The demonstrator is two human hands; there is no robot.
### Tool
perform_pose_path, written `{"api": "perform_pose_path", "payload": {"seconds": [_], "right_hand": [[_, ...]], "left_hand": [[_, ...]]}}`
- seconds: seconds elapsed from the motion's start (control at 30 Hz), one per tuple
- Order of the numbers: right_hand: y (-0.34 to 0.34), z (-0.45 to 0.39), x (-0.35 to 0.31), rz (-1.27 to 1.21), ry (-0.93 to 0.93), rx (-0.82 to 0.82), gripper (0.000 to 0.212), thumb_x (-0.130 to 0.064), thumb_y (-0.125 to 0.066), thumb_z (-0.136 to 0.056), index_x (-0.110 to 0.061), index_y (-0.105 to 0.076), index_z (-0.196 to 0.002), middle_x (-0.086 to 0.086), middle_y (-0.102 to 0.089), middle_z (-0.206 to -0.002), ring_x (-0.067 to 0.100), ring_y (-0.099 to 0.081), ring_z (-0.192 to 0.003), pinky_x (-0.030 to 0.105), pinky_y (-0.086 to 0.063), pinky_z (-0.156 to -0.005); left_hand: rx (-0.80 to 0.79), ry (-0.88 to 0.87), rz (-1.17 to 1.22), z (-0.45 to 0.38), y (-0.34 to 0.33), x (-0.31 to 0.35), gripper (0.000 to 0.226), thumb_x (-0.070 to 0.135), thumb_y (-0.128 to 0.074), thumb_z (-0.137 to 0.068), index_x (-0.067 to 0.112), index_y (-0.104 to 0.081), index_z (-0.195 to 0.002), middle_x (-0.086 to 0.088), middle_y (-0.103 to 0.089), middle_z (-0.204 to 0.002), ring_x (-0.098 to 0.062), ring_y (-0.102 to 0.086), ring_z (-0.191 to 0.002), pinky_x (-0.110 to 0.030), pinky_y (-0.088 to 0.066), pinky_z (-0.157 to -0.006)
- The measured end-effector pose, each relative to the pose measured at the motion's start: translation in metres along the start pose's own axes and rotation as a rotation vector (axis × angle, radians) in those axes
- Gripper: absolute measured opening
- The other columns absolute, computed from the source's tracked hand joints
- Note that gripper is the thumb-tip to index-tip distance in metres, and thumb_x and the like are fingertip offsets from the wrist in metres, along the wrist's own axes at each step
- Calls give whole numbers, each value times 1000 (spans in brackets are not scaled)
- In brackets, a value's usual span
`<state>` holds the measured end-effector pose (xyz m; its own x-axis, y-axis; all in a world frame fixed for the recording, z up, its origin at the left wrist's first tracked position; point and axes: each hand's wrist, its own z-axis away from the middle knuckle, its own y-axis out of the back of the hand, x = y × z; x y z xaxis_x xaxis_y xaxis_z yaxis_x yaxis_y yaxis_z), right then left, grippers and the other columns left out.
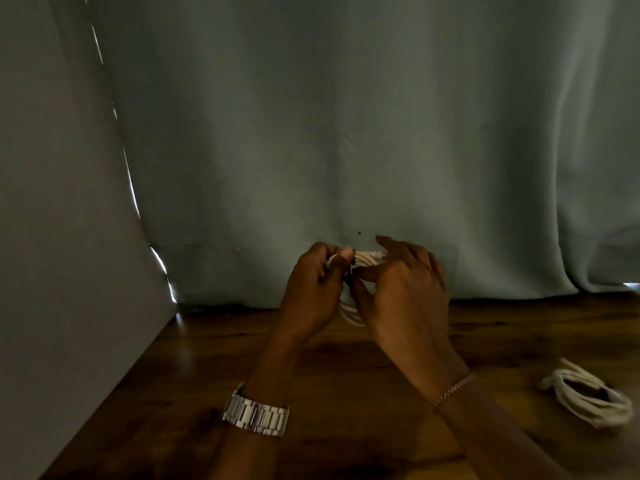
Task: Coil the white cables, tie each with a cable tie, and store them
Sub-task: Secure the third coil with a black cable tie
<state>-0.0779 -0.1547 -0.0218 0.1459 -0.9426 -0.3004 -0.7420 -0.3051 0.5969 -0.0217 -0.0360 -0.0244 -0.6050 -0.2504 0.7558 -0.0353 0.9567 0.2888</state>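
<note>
Head view showed the left hand (313, 278) gripping a coiled white cable (367, 258) above the tabletop (332, 375) while the right hand (398, 282) pinched a dark cable tie (352, 263) around it; a loosened pinch would likely let the loops spring apart.

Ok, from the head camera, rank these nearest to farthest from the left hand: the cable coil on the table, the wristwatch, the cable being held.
1. Held cable, in its grip.
2. Wristwatch, on its own wrist.
3. Cable coil, far right on the table.

grey-green curtain (346, 133); dark wooden table (194, 393), pale wall (52, 237)
</note>
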Motion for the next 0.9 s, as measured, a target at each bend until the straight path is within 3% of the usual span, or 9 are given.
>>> {"api": "perform_pose_path", "payload": {"seconds": [0.23, 0.33, 0.47, 0.53, 0.6, 0.63, 0.7, 0.77, 0.9], "right_hand": [[7, -3, -3, -118, -48, 35, 8, -37, -79, -74, -30, -79, -79, -2, -65, -125, 21, -54, -121, 34, -31, -99], [12, -6, 1, -93, -66, -118, 12, -40, -73, -80, -30, -79, -84, -5, -59, -131, 15, -48, -125, 28, -21, -100], [27, -16, 10, -223, -111, -295, 24, -40, -69, -85, -23, -79, -73, -6, -57, -118, 11, -50, -118, 29, -34, -103], [39, -21, 11, -398, -188, -386, 30, -35, -71, -86, -13, -78, -67, 1, -65, -98, 9, -61, -95, 21, -48, -80], [51, -23, 12, -544, -261, -459, 30, -32, -72, -86, -9, -77, -67, 11, -71, -87, 12, -64, -73, 14, -43, -55], [55, -24, 13, -599, -293, -489, 28, -32, -72, -86, -11, -78, -69, 11, -73, -85, 12, -65, -67, 16, -42, -54], [63, -26, 15, -694, -326, -548, 22, -32, -73, -85, -16, -80, -71, 5, -75, -92, 11, -67, -77, 19, -44, -64], [68, -27, 16, -829, -332, -591, 18, -28, -73, -84, -18, -80, -71, -12, -70, -117, -2, -59, -101, 14, -37, -74], [74, -28, 19, -1000, -274, -467, 16, -26, -72, -85, -19, -80, -73, -29, -58, -130, -15, -47, -111, 13, -31, -78]], "left_hand": [[-3, 10, 26, 1, -5, 4, 27, 34, -50, -103, 11, -62, -98, -6, -66, -81, -9, -61, -68, -24, -47, -61], [-3, 22, 49, 4, -10, 5, 24, 31, -51, -103, 9, -60, -100, -4, -62, -78, -4, -56, -62, -19, -44, -56], [23, 6, 97, 5, -15, 4, 24, 31, -52, -102, 7, -58, -99, -15, -63, -83, -19, -60, -69, -36, -48, -62], [34, -18, 97, 4, -16, 5, 24, 32, -52, -101, 8, -57, -98, -18, -63, -84, -29, -61, -72, -42, -48, -64], [30, -28, 90, 5, -17, 7, 21, 32, -52, -102, 12, -56, -98, -13, -63, -82, -28, -63, -74, -41, -49, -66], [33, -37, 85, 5, -17, 9, 20, 32, -51, -102, 13, -56, -98, -9, -63, -81, -24, -63, -73, -38, -49, -65], [38, -57, 83, 6, -17, 9, 19, 30, -50, -102, 12, -55, -98, -7, -62, -80, -22, -60, -70, -36, -48, -63], [36, -55, 91, 7, -16, 6, 21, 29, -50, -102, 9, -55, -101, -14, -63, -86, -26, -59, -73, -37, -48, -64], [49, -13, 77, 6, -13, -2, 21, 29, -50, -103, 9, -55, -103, -4, -60, -81, -4, -54, -66, -19, -44, -61]]}}
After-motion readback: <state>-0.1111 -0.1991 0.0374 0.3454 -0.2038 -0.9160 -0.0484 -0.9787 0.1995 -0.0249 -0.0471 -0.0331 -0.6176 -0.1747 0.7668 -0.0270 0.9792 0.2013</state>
